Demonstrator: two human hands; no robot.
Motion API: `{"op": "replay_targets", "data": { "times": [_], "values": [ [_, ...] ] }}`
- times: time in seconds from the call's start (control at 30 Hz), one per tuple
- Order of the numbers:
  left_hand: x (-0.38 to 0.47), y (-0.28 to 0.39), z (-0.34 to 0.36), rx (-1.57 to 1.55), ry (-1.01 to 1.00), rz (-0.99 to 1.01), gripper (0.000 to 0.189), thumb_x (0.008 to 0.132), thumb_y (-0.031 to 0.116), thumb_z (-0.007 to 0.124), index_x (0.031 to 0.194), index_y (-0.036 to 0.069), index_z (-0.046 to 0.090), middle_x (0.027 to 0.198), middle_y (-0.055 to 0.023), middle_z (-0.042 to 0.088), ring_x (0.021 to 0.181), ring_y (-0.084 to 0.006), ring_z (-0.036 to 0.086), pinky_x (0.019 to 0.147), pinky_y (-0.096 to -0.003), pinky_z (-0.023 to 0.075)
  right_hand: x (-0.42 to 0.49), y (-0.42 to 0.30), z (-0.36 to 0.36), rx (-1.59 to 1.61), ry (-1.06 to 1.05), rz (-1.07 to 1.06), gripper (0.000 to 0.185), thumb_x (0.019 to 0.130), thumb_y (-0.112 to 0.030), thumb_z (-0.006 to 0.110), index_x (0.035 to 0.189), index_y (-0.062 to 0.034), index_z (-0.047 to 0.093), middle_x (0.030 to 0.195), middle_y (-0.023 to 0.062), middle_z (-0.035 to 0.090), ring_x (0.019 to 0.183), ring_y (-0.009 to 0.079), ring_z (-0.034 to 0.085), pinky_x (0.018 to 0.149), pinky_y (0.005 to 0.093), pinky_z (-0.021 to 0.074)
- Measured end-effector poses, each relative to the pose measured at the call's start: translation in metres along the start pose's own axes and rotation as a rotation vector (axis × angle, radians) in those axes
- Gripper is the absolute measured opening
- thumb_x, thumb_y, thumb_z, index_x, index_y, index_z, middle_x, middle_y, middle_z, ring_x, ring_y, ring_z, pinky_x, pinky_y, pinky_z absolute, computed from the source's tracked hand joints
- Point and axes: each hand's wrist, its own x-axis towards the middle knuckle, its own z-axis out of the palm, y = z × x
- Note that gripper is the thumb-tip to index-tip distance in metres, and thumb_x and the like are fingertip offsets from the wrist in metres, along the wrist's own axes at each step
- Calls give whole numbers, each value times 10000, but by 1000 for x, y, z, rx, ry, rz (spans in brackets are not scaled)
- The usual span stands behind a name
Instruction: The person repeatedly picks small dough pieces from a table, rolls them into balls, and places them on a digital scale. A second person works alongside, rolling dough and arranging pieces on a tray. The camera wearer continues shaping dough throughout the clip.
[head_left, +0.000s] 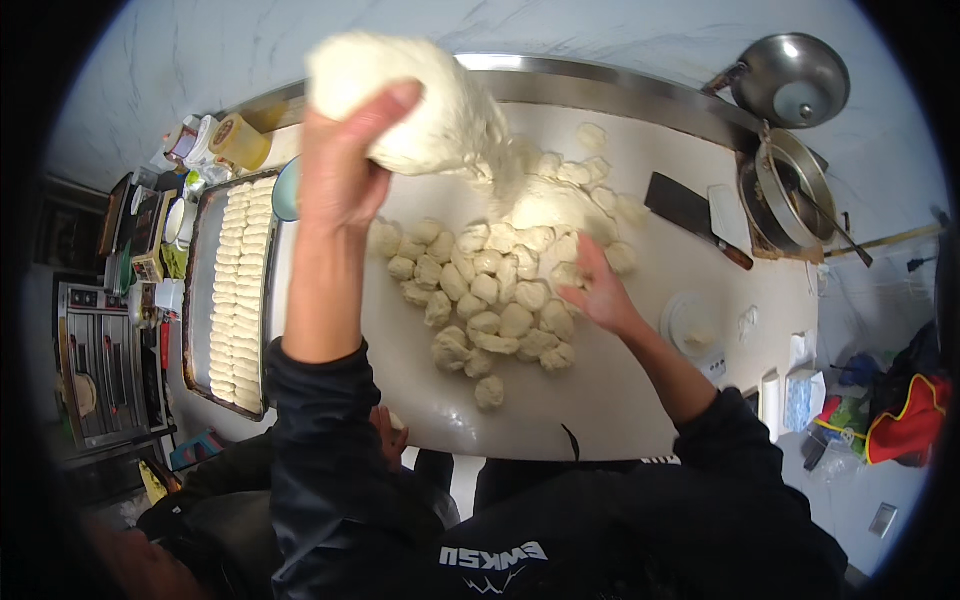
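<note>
My left hand is raised over the far side of the worktable and grips a large, soft lump of dough. The lump's lower end overlaps a blurred larger mass of dough on the table; I cannot tell whether they are joined. My right hand, blurred, has thumb and fingers apart at the right edge of a heap of dough pieces. A small dough piece lies at its fingertips; contact is unclear. One separate dough piece sits nearer to me.
Left stands a tray of shaped dough rows, beside a blue bowl. A cleaver, white scraper, scale and metal pans are right. Another person's hand is at the table's near edge.
</note>
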Motion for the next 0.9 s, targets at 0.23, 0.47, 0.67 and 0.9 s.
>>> {"op": "replay_targets", "data": {
  "times": [0.23,0.47,0.67,0.9],
  "values": [
    [-79,105,52,-399,-221,214,505,825,173,688,1268,12,505,1235,-193,549,1150,-341,545,872,-602,536,87,-49,12,-41,315,-350,629,748,-175,760,1287,-24,473,1268,195,531,1193,310,507,1007,368,408],
    [-143,111,70,-692,-85,168,423,880,130,629,1266,4,509,1268,-197,549,1167,-339,539,959,-603,465,65,-116,-60,514,139,-224,368,806,9,642,1168,-34,591,1079,82,660,994,171,599,890,303,480],
    [-184,101,77,-665,30,200,361,897,104,602,1229,-23,543,1254,-214,569,1180,-349,539,1019,-605,400,6,-211,-145,140,10,-674,232,891,-5,561,1118,1,608,1033,78,665,948,149,609,851,291,492],
    [-231,99,113,-270,503,311,348,878,99,596,1165,-95,567,1160,-229,614,1074,-343,609,963,-526,486,-68,-171,-118,-49,-149,-540,297,811,-70,714,1090,-51,616,1016,36,661,1006,137,598,900,270,466]
  ]
}}
